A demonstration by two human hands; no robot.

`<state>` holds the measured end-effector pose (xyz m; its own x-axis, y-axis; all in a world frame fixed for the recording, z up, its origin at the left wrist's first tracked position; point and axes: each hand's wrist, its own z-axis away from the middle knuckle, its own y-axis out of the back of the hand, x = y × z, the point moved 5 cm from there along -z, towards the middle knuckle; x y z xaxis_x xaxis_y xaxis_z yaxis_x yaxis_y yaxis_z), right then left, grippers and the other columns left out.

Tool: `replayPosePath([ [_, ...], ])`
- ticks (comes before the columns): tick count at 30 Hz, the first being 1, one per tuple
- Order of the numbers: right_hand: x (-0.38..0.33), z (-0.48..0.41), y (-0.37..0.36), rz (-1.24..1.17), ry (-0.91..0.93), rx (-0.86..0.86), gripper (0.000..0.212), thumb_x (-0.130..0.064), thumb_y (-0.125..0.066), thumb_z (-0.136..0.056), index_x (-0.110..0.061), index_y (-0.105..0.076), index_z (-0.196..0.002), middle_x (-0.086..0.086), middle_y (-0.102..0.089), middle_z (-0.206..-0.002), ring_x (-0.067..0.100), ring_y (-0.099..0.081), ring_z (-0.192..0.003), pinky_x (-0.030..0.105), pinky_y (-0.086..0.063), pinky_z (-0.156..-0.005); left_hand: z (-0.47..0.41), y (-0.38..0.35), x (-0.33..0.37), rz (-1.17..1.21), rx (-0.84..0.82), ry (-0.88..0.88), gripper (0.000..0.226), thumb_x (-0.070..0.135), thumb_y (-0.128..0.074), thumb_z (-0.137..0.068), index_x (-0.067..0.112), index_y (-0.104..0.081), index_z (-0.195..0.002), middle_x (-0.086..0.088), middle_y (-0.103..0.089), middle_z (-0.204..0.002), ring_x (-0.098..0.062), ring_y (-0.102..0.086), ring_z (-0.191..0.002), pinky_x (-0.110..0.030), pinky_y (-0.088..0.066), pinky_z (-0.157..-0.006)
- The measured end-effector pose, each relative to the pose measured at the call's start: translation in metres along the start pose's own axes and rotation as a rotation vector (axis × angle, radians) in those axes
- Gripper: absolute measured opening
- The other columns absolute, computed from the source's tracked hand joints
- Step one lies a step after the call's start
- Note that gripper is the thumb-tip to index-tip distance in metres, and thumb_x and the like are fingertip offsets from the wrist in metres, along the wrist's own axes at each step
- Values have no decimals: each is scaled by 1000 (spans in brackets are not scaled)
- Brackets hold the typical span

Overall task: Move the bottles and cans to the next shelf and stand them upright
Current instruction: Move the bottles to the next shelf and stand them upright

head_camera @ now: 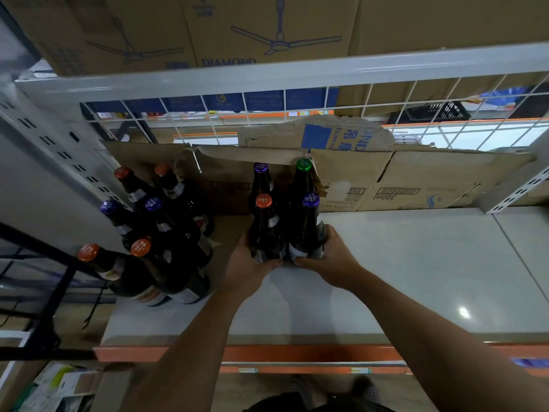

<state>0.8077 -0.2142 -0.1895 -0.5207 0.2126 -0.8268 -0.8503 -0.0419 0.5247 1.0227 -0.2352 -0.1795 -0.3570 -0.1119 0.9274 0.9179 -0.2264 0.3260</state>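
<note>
**Two Bottles Set Down Together as Shelf Fills**

A person leans over a pale shelf point(416, 278), a dark glass bottle in each hand. The left hand point(248, 270) curls round the base of an orange-capped bottle point(265, 230). The right hand point(331, 260) wraps the base of a purple-capped bottle point(309, 230). The two bottles touch side by side, both upright, at or just above the shelf surface; the fingers hide whether the bottoms rest on it.

Directly behind them stand two more bottles, one with a purple cap point(260, 168) and one with a green cap point(304, 165). Together the four form a tight square block near the middle of the shelf.

To the left, close to the perforated upright post point(59, 150), a cluster of six bottles point(166, 248) also stands upright, well apart from the hands. The frame does not show whether that cluster has been moved or awaits its turn, so the progress is a judgement: at least two bottles are placed, and the pair in hand appears to be in its final spot, needing only release. No cans are in view.

Flattened cardboard point(416, 179) lines the back of the shelf below a wire grid point(386, 108), with fan cartons point(267, 31) stacked on the level above.
</note>
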Motion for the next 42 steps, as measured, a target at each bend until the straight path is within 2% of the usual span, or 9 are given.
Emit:
replayPosePath([
  [6,0,-1,0,4,25,-13,84,-60,-85,-58,-33,-47,-127,-3,-55,-123,20,-55,-118,48,-54,-99,4,-3,2,37,8,8,87,10,-86,-80,31,-40,-151,20,-56,-135,-1,-52,-125,0,-45,-82],
  [9,-9,5,6,25,57,-17,80,-59,-85,-59,-33,-47,-124,-2,-54,-124,21,-54,-118,48,-53,-99,6,-2,5,43,32,-27,85,14,-89,-77,33,-46,-147,20,-58,-137,-2,-56,-127,-16,-49,-96],
  [13,-20,15,24,36,111,28,101,-56,-92,-61,-25,-42,-143,-6,-46,-137,13,-46,-126,33,-44,-104,20,0,22,49,137,-115,80,13,-92,-73,24,-44,-136,10,-56,-132,3,-57,-120,-21,-50,-93],
  [16,-26,21,48,25,144,60,102,-47,-92,-66,-23,-38,-149,-8,-46,-140,9,-45,-127,31,-41,-106,38,7,45,-7,251,-251,77,14,-90,-75,21,-40,-134,-2,-51,-132,-7,-57,-120,-25,-53,-95],
  [19,-32,29,73,-14,169,88,99,-46,-91,-69,-23,-39,-151,-6,-50,-145,11,-48,-132,32,-40,-110,56,15,69,-45,290,-282,56,18,-86,-79,24,-45,-117,-2,-56,-112,-12,-62,-99,-30,-55,-82],
  [22,-35,41,94,2,194,102,95,-48,-89,-71,-28,-40,-151,-9,-52,-145,9,-49,-133,32,-40,-111,68,-3,93,-156,164,-343,38,21,-84,-81,25,-52,-101,10,-57,-86,-7,-57,-78,-18,-47,-69],
  [28,-4,74,153,24,148,202,85,-51,-86,-75,-33,-43,-146,-14,-52,-143,6,-47,-131,25,-37,-103,65,-86,123,-120,-51,-400,47,44,-78,-80,32,-54,-119,7,-62,-103,-11,-62,-97,-23,-53,-85],
  [34,64,125,261,64,64,375,77,-52,-82,-76,-28,-47,-140,-11,-54,-137,7,-49,-128,31,-41,-106,44,-215,176,-167,-194,-418,51,33,-81,-82,36,-53,-125,20,-60,-109,6,-55,-106,-18,-47,-89],
  [42,195,206,424,64,-49,541,85,-63,-75,-68,-20,-50,-136,-5,-58,-132,8,-54,-122,27,-41,-107,41,-430,244,-178,-374,-484,51,28,-86,-78,37,-55,-117,10,-64,-108,-2,-60,-105,-18,-49,-84],
])
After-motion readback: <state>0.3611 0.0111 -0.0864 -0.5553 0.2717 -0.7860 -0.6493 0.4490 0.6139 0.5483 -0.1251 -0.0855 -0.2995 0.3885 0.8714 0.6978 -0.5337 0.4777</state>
